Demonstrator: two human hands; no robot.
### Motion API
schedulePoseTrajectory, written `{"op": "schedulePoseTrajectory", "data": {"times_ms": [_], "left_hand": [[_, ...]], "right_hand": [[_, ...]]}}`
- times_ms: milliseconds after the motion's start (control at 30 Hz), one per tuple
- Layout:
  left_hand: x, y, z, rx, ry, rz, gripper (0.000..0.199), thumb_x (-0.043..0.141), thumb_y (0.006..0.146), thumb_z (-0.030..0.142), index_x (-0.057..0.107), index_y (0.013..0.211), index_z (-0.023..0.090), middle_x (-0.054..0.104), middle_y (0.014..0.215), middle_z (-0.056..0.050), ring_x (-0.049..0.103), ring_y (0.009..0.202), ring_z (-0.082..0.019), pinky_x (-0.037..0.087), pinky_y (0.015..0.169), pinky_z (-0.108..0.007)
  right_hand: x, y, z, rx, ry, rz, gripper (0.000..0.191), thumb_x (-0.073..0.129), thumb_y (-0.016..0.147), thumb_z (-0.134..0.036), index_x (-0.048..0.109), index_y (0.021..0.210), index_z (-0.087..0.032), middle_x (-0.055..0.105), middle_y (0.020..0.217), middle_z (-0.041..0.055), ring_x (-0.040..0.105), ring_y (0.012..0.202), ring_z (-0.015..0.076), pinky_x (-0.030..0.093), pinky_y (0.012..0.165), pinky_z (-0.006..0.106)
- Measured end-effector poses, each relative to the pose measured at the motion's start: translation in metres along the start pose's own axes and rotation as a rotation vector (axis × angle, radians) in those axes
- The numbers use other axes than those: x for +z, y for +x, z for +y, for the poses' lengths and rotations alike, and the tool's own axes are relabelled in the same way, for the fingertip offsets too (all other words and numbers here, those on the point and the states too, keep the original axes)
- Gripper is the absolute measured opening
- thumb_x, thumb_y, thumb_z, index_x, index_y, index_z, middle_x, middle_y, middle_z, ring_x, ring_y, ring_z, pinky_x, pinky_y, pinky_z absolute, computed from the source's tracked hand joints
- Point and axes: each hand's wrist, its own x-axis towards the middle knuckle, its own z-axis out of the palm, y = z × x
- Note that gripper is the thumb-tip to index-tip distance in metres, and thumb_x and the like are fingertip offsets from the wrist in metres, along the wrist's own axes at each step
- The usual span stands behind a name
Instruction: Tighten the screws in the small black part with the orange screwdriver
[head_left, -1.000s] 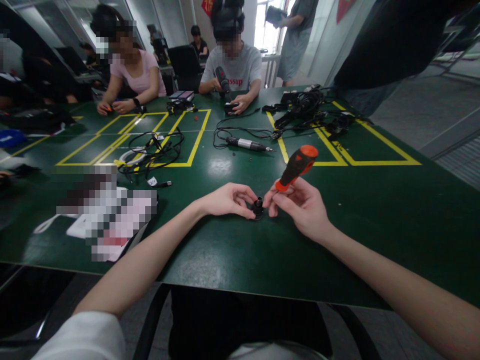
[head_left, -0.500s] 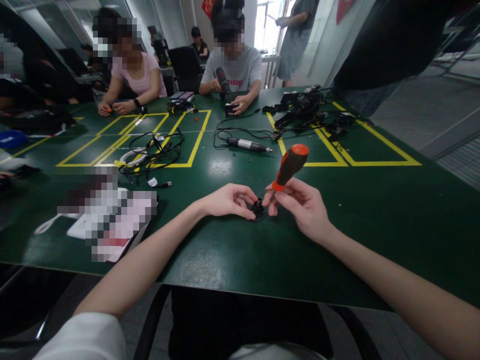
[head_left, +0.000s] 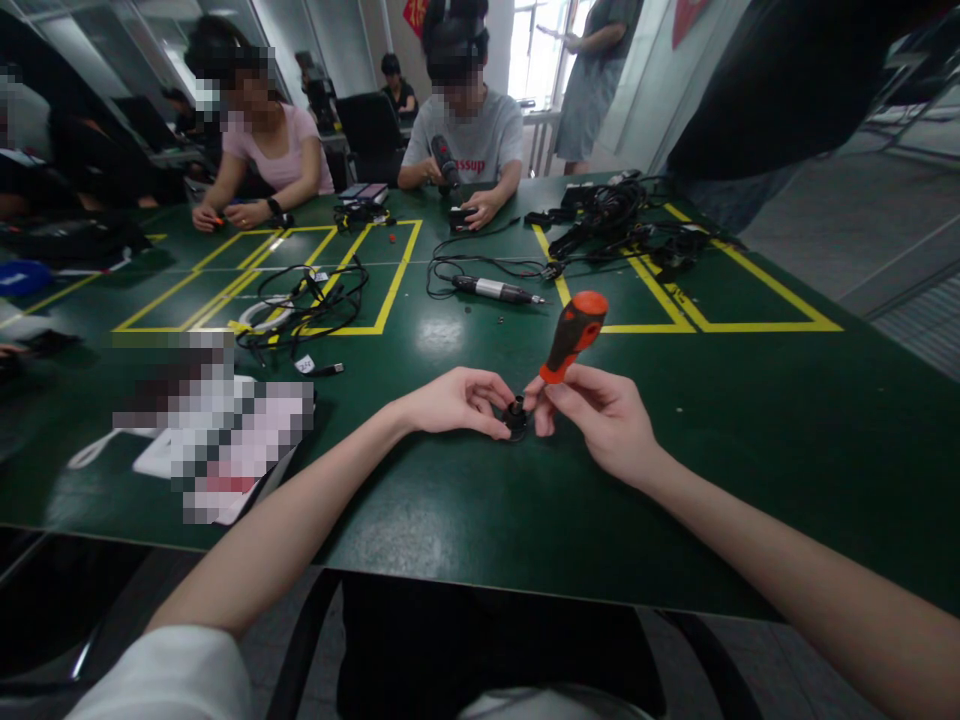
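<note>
Left hand (head_left: 469,403): thumb and fingers pinching the black part (head_left: 516,416), which sits at its fingertips on the table (head_left: 420,500). Right hand (head_left: 611,420), just beside the part, grips the screwdriver (head_left: 574,337) (orange-black handle up, tilted).

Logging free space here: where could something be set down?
Between the forearms, down to the near edge of the table; also between right hand and yellow tape, bar a speck. Crowded: pixelated items and cables at left, black cable pile far right.
</note>
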Motion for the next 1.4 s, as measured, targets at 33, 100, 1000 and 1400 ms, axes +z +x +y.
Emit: {"op": "schedulePoseTrajectory", "data": {"times_ms": [33,100,1000,1400], "left_hand": [[0.0000,0.0000,-0.0001,-0.001,-0.001,0.002,0.049,0.096,0.061,0.022,0.070,0.102,0.012,0.077,0.088,-0.002,0.070,0.068,-0.009,0.052,0.067,-0.023],[0.0000,0.0000,-0.0002,-0.003,-0.002,0.007,0.049,0.096,0.060,0.021,0.070,0.101,0.012,0.078,0.091,-0.003,0.070,0.067,-0.009,0.052,0.066,-0.023],[0.0013,-0.0003,0.0017,-0.007,0.004,0.002,0.047,0.095,0.061,0.022,0.069,0.099,0.012,0.076,0.084,0.000,0.068,0.066,-0.008,0.051,0.066,-0.023],[0.0011,0.0001,0.0029,-0.002,0.008,-0.011,0.046,0.093,0.064,0.020,0.068,0.101,0.012,0.077,0.086,-0.002,0.070,0.067,-0.009,0.051,0.066,-0.023]], "right_hand": [[-0.0003,-0.0004,0.0006,-0.004,0.013,-0.003,0.032,0.074,0.094,-0.052,0.073,0.092,-0.020,0.074,0.072,0.0022,0.068,0.055,0.0134,0.058,0.054,0.026],[-0.0006,-0.0013,0.0015,-0.010,0.032,-0.006,0.032,0.078,0.091,-0.051,0.070,0.094,-0.020,0.075,0.076,0.0022,0.068,0.056,0.0137,0.059,0.055,0.027],[0.0008,0.0011,-0.0009,0.029,-0.042,0.028,0.040,0.076,0.090,-0.059,0.072,0.084,-0.020,0.069,0.066,0.0014,0.064,0.051,0.0138,0.056,0.052,0.028],[0.0015,-0.0001,0.0005,0.003,-0.036,0.073,0.034,0.085,0.084,-0.051,0.070,0.080,-0.021,0.070,0.070,0.0012,0.063,0.053,0.0129,0.057,0.051,0.027]]}}
